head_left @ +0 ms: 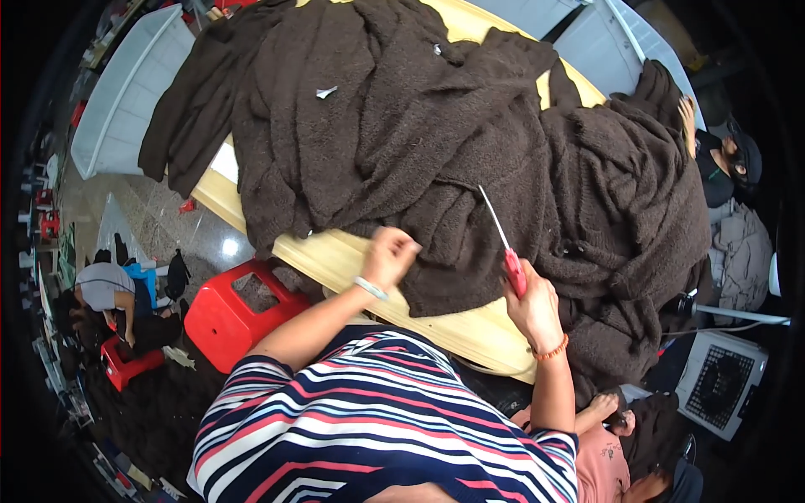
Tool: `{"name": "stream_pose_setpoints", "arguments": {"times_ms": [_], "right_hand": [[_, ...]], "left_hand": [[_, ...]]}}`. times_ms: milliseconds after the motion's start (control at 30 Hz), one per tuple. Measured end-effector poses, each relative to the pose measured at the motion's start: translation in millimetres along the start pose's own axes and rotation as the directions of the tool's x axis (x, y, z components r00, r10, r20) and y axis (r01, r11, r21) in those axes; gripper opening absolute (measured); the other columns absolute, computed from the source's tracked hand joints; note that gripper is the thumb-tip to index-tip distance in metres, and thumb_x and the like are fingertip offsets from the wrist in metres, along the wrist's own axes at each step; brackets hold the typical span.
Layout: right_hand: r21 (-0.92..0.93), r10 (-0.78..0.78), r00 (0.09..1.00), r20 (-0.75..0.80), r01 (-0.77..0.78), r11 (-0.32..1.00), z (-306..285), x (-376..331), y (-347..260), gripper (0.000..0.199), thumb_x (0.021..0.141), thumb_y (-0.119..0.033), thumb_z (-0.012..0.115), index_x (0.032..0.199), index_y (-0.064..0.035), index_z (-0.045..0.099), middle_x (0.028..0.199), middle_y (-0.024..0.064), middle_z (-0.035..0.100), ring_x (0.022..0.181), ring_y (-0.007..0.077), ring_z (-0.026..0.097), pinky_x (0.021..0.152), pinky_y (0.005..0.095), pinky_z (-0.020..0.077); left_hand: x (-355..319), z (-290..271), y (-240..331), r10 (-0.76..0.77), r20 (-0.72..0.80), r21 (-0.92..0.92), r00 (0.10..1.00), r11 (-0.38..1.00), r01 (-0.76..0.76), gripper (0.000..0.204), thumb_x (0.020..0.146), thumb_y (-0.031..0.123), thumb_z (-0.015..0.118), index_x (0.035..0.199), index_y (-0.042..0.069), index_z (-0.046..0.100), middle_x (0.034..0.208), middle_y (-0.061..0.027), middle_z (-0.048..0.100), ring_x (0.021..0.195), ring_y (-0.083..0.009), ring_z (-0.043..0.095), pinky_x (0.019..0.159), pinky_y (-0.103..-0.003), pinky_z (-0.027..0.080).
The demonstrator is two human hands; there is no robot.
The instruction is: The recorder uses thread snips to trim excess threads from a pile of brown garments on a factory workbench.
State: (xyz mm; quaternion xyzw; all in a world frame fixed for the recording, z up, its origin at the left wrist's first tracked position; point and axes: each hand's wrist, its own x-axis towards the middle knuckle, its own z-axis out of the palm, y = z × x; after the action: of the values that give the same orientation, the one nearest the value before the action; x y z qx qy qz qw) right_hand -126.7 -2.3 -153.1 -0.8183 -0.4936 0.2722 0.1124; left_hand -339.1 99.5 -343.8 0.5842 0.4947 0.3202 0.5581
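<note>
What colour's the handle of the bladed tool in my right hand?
The handle is pinkish red, best seen in the head view.

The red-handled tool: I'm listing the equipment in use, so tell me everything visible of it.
The red-handled tool has a pinkish-red handle, apparently plastic, and a long, slim, shiny part that looks like metal, tapering to a narrow tip. The right hand grips the handle; the tip points up and slightly left, over dark brown fabric. Whether it touches the fabric cannot be told.
</note>
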Motion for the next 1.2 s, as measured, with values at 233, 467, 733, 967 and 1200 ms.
{"name": "stream_pose_setpoints", "arguments": {"times_ms": [233,467,733,967,1200], "right_hand": [[0.136,-0.068,0.997,-0.044,0.073,0.988,15,56,-38,0.023,0.088,-0.020,0.063,0.105,-0.0059,0.059,0.088,0.0224,0.065,0.090,0.0423,0.063,0.077,0.0447,0.0497],[0.143,-0.029,0.999,-0.023,0.033,0.989,20,74,-37,0.023,0.088,-0.020,0.063,0.104,-0.0032,0.060,0.088,0.0229,0.065,0.091,0.0411,0.064,0.079,0.0425,0.0494],[0.110,-0.037,0.997,-0.069,0.044,0.993,33,76,-8,0.024,0.089,-0.024,0.062,0.105,-0.0075,0.058,0.087,0.0225,0.065,0.090,0.0440,0.062,0.077,0.0490,0.0492],[0.157,-0.059,0.993,-0.104,0.075,0.985,29,73,-3,0.022,0.088,-0.021,0.063,0.105,-0.0070,0.057,0.085,0.0222,0.065,0.088,0.0440,0.062,0.075,0.0482,0.0495],[0.154,0.015,0.998,-0.057,-0.006,0.988,29,76,-8,0.024,0.086,-0.016,0.064,0.106,-0.0033,0.059,0.089,0.0227,0.066,0.090,0.0409,0.064,0.077,0.0437,0.0502]], "left_hand": [[23,-7,-37,-0.079,-0.366,0.163,0.927,0.975,0.148,0.097,0.069,0.023,0.084,0.144,0.003,0.024,0.130,-0.0266,0.035,0.109,-0.0373,0.047,0.097,-0.045,0.041],[139,-107,71,0.670,-0.067,0.776,0.739,0.501,-0.383,0.096,0.072,0.008,0.077,0.151,0.022,0.025,0.155,-0.0287,0.005,0.140,-0.0528,0.011,0.112,-0.056,0.023],[246,-160,87,0.437,0.080,0.866,0.896,0.415,-0.280,0.026,0.073,0.004,0.065,0.099,0.008,0.068,0.102,-0.0140,0.064,0.114,-0.0341,0.056,0.096,-0.043,0.045],[319,-298,154,0.782,-0.337,0.829,0.523,0.510,-0.228,0.024,0.081,0.028,0.063,0.096,0.011,0.069,0.096,-0.0157,0.069,0.095,-0.0354,0.064,0.083,-0.047,0.048],[173,-169,149,0.581,0.522,0.771,0.625,-0.007,-0.637,0.009,0.080,0.025,0.065,0.080,0.016,0.063,0.078,-0.0024,0.060,0.073,-0.0254,0.060,0.061,-0.040,0.047]]}}
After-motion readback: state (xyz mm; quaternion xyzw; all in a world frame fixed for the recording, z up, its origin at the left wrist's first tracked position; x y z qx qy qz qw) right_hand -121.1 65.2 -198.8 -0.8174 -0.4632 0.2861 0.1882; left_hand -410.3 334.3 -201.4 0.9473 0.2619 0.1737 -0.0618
